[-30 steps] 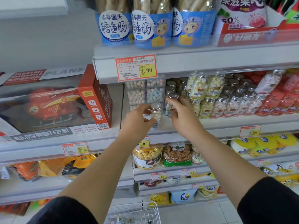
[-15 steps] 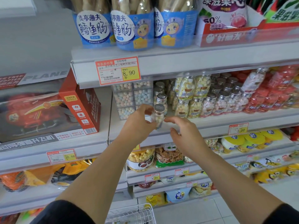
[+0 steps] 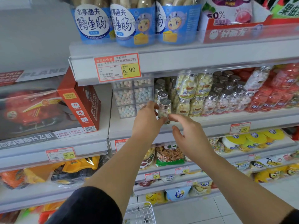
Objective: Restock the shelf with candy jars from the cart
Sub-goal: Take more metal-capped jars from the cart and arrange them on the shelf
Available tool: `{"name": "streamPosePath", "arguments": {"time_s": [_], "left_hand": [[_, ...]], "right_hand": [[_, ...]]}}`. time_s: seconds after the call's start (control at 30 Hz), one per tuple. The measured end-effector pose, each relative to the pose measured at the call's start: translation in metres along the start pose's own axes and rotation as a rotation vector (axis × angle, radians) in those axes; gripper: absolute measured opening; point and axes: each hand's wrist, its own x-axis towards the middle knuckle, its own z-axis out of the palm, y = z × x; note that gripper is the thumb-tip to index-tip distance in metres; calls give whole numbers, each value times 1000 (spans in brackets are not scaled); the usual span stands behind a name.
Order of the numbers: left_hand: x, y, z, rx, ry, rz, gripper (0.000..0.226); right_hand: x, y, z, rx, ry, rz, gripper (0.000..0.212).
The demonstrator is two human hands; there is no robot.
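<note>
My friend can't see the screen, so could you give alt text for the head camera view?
A person's left hand grips a small silver-capped candy jar at the front of a shop shelf, the open right hand close beside it. Rows of similar jars stand behind; a wire cart's corner shows below.

Pale tiled floor (image 3: 186,212) lies below white store shelving (image 3: 194,50), with a plain grey wall (image 3: 32,38) at upper left.
</note>
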Motion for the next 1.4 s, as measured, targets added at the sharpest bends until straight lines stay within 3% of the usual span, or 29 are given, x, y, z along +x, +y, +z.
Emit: {"name": "streamPosePath", "arguments": {"time_s": [0.3,0.63,1.0,1.13,1.4], "left_hand": [[5,1,6,-4,32,-28,40],[-5,-6,-3,-39,-91,36,56],[-3,-6,-4,-22,-109,51,53],[-10,-12,-10,-25,-82,50,41],[-26,-26,-27,-51,22,45,44]], "right_hand": [[14,-4,-1,-1,-91,56,47],[21,-10,11,-45,-55,73,42],[36,-14,19,-76,-89,99,52],[25,-13,25,-97,-29,14,48],[39,-14,37,-128,-84,-16,49]]}}
